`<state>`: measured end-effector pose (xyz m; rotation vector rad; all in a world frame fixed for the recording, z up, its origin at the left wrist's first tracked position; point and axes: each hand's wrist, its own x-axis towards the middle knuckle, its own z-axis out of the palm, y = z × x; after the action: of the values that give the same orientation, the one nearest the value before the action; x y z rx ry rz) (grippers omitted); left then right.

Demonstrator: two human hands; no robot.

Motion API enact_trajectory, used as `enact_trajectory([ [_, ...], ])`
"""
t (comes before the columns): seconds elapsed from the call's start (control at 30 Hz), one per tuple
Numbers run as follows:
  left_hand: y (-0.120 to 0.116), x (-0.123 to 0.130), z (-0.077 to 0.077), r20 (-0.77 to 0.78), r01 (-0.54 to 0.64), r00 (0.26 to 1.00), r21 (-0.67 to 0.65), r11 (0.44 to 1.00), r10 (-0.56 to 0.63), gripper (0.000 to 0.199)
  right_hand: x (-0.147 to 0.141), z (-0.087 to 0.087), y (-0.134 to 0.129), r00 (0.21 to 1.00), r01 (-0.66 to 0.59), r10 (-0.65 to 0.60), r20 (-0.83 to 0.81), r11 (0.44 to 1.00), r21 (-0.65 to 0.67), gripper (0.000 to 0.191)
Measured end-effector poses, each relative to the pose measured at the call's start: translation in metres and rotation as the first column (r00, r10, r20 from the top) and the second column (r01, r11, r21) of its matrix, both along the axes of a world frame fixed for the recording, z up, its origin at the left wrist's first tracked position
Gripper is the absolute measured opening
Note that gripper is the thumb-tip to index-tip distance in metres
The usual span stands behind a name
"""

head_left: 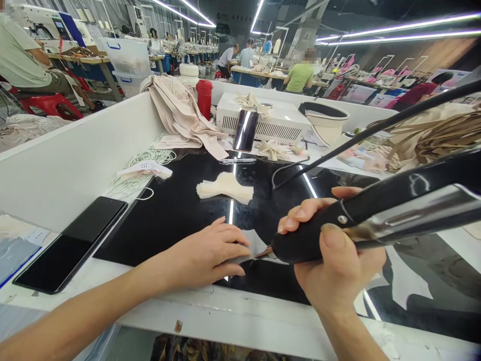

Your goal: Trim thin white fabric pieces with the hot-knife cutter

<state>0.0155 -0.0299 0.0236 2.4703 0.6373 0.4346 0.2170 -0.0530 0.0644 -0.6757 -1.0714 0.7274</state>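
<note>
My right hand [334, 250] is wrapped round a thick black corded hand tool [300, 235] with a chrome lever along its side. The tool's narrow metal tip [265, 253] points left and meets a small pale cut piece [254, 241] on the glossy black work surface [180, 210]. My left hand [210, 253] lies with fingers stretched out, its fingertips on the left side of that piece. Part of the piece is hidden under them. Beyond both hands sits a stack of cream cut pieces [225, 188], narrow in the middle and wider at the ends.
A black phone [71, 245] lies at the left, near tangled pale cord [145, 160]. Draped cream fabric [180, 110], a red bottle [204, 99], and a white vented box [263, 120] with another phone [246, 130] leaning on it stand behind. Pale scraps [406, 276] lie right. People sit at sewing tables beyond.
</note>
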Motion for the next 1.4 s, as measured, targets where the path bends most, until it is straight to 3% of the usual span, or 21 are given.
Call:
enact_trajectory([
  [0.2,0.002,-0.001,-0.003,0.026,-0.004,1.000,0.038,0.999,0.003,0.025,0.005,0.004,0.005,0.997,0.076,-0.076,-0.030,0.997,-0.003,0.038],
  [0.6,0.000,0.000,0.005,-0.022,-0.009,1.000,-0.057,0.998,0.008,0.036,-0.008,0.004,-0.012,0.999,0.000,-0.001,-0.032,0.999,-0.038,0.041],
  [0.93,-0.001,0.000,0.002,-0.006,-0.020,1.000,-0.050,0.999,0.019,0.041,-0.014,0.006,-0.018,0.996,-0.026,0.026,-0.086,1.000,-0.010,0.042],
  [1.1,-0.001,0.000,0.001,-0.018,-0.022,1.000,-0.076,0.997,0.020,0.046,-0.017,0.003,-0.024,0.999,-0.050,0.049,-0.019,0.998,-0.028,0.040],
  [1.3,0.000,-0.001,0.005,0.004,0.021,1.000,-0.048,0.999,-0.021,0.036,-0.015,0.005,-0.023,0.996,-0.087,0.087,0.009,0.996,-0.037,0.038],
  [1.4,0.000,-0.002,0.008,0.021,0.021,1.000,-0.046,0.999,-0.020,0.026,-0.007,0.011,-0.018,0.999,-0.022,0.020,-0.048,0.999,-0.037,0.042],
])
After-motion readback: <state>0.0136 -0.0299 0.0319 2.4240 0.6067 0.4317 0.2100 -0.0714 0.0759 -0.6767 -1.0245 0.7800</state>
